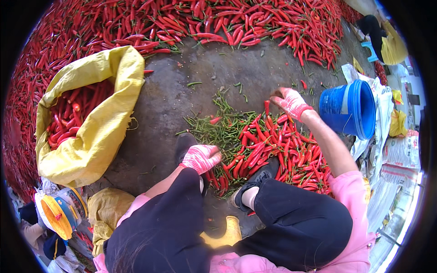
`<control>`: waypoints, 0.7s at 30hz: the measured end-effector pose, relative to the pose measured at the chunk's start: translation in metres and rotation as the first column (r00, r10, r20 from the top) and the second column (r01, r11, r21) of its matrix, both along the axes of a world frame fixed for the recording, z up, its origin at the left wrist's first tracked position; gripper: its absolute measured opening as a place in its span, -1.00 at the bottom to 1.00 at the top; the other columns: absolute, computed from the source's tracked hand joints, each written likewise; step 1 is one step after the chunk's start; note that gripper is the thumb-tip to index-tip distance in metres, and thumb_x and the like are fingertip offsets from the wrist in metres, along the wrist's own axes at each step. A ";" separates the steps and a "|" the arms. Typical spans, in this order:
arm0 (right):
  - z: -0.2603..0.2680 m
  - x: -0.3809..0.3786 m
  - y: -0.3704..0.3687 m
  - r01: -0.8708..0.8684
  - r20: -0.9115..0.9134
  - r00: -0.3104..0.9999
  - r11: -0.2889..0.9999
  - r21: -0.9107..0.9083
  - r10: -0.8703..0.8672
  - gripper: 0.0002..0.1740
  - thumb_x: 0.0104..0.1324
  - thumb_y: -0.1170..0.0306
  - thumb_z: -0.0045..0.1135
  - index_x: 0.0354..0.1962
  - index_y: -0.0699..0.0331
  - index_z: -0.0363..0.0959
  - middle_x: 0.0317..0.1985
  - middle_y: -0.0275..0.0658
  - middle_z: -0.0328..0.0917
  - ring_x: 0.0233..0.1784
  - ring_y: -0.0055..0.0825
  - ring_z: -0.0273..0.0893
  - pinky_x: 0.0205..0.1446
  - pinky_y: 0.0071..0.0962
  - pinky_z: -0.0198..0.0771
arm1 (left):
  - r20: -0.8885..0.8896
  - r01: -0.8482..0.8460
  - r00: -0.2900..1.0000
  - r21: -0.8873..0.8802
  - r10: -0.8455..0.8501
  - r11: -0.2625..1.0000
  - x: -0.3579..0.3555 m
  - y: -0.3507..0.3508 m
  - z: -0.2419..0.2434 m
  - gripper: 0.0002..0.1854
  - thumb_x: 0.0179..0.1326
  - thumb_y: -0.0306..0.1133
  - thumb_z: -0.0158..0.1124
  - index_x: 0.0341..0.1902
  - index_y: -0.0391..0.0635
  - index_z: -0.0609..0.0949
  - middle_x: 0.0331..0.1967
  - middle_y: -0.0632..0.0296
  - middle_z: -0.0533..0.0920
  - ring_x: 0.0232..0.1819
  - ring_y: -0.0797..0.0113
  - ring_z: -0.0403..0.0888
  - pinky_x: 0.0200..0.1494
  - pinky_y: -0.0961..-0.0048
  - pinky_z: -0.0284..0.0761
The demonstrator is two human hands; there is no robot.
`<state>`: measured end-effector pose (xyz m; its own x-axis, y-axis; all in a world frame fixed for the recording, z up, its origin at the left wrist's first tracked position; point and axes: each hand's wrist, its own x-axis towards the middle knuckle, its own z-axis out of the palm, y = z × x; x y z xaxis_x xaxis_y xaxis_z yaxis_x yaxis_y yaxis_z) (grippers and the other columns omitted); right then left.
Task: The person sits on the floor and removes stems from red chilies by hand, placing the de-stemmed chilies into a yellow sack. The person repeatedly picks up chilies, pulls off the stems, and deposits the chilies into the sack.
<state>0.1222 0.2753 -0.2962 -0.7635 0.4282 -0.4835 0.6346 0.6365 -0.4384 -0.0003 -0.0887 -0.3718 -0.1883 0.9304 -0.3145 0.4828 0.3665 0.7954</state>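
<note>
My right hand [290,102], in a pink-and-white knit glove, is above the far edge of a small heap of red chili peppers [252,150]. One upright red chili pepper [267,107] is at its fingertips and looks pinched there. Gloved the same way, my left hand [202,159] hovers over my knee at the heap's near left, fingers curled. Its palm faces away, so I cannot tell whether anything is inside. Green chili stems [222,126] lie scattered along the heap's far left side. My shoe [268,170] is partly among the peppers.
A yellow woven sack [102,136] of red chilies stands open at left. A blue bucket [341,105] lies tipped at right, near white sacks [379,92]. A large chili pile [205,20] spans the far side. A yellow stool [228,232] is beneath me. Another person [389,44] is at far right.
</note>
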 end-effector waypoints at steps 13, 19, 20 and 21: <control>-0.096 0.057 -0.039 0.171 -0.339 0.933 0.978 0.117 -0.123 -0.63 0.28 0.23 0.18 -0.04 0.27 0.59 -0.10 0.05 0.69 0.02 0.05 0.65 0.18 -0.05 0.50 | -0.087 0.105 0.990 -0.076 -0.111 0.992 0.006 0.013 0.012 -0.56 0.21 -0.16 0.35 0.06 -0.20 0.66 -0.31 -0.03 0.72 -0.20 -0.04 0.72 -0.10 0.15 0.60; -0.095 0.133 0.022 0.560 -0.201 0.825 0.809 0.175 -0.528 -0.53 0.39 0.15 0.08 0.08 0.33 0.46 -0.03 0.16 0.64 0.08 0.16 0.61 0.18 -0.05 0.48 | 0.123 0.496 0.866 -0.097 -0.484 0.863 0.018 0.025 0.005 -0.55 0.21 -0.05 0.28 0.00 -0.15 0.65 -0.25 -0.06 0.72 -0.13 -0.12 0.71 -0.03 0.08 0.59; -0.101 0.136 0.029 0.349 0.030 0.916 0.833 0.429 -0.400 -0.44 0.41 0.03 0.01 0.06 0.37 0.46 0.02 0.24 0.61 0.14 0.24 0.56 0.19 0.01 0.46 | 0.278 0.588 0.797 -0.152 -0.536 0.795 0.027 0.029 -0.001 -0.56 0.20 -0.04 0.26 -0.06 -0.18 0.62 -0.28 -0.04 0.69 -0.13 -0.12 0.70 -0.04 0.07 0.59; -0.105 0.135 0.036 0.270 0.133 0.931 0.887 0.374 -0.339 -0.34 0.42 -0.08 -0.07 0.07 0.40 0.44 0.07 0.29 0.58 0.19 0.27 0.52 0.23 0.05 0.44 | 0.349 0.664 0.716 -0.070 -0.605 0.745 0.032 0.031 -0.007 -0.57 0.15 -0.07 0.25 -0.06 -0.16 0.60 -0.26 -0.01 0.68 -0.11 -0.11 0.69 -0.04 0.06 0.59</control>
<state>0.2574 0.3112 -0.4014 -0.4768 0.7900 -0.3855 0.8702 0.4862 -0.0799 0.0320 -0.0573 -0.3783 0.5512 0.7180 -0.4250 0.4159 0.2051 0.8860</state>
